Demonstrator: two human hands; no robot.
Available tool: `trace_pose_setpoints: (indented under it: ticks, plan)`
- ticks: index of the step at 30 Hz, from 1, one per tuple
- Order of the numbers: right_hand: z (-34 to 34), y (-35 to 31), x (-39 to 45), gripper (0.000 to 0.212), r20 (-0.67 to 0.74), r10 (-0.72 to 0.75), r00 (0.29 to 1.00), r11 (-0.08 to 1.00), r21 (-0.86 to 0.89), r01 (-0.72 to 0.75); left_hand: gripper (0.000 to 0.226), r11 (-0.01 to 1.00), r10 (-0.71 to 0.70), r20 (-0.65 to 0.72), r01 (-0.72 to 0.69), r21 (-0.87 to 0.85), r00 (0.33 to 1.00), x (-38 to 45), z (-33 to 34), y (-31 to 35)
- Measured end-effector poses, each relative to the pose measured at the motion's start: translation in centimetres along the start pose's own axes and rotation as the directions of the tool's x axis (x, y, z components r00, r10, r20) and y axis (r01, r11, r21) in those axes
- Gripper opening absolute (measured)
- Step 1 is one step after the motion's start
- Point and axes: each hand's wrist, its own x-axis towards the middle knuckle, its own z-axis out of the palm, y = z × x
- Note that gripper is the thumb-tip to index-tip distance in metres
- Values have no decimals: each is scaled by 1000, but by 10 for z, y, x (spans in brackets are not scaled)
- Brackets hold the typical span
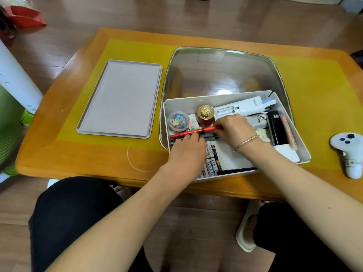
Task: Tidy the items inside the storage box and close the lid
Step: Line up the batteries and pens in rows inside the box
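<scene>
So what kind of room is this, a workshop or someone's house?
Most likely a home living room. The person sits at a low wooden table on a wood floor, a slipper lies beneath, and the white storage box holds household odds and ends such as batteries.

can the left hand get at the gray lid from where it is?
Probably yes. The left hand is busy in the box on the pens, but the lid lies flat just left of the box, with nothing between.

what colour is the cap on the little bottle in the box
Gold, with an ornate embossed pattern, topping the small reddish-brown bottle in the white storage box; the head view shows it.
</scene>
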Motion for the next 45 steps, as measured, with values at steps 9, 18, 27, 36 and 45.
trace_pose_setpoints:
  ticks: [9, 18, 27, 36, 45]
  plan:
    - [-15, 21, -24, 9, -3, -57, 998, 991, 125, 57, 63, 997, -64, 287, 46, 68, 956, 4, -1, -1]
    - [-6, 30, -39, 11, 566, -49, 823, 997, 83, 2, 59, 992, -100, 214, 80, 102, 972, 1, -3, 3]
    - [-17, 25, -37, 14, 742, -176, 647, 944, 314, -103, 60, 979, -117, 310, 56, 198, 944, 1, -3, 2]
    - [-30, 31, -42, 9, 619, -185, 763, 880, 451, -152, 57, 976, -120, 303, 56, 211, 945, -1, -6, 3]
    - [-42, 31, -33, 19, 235, 67, 970, 625, 748, -224, 38, 993, -44, 115, 30, 115, 992, -1, -10, 1]
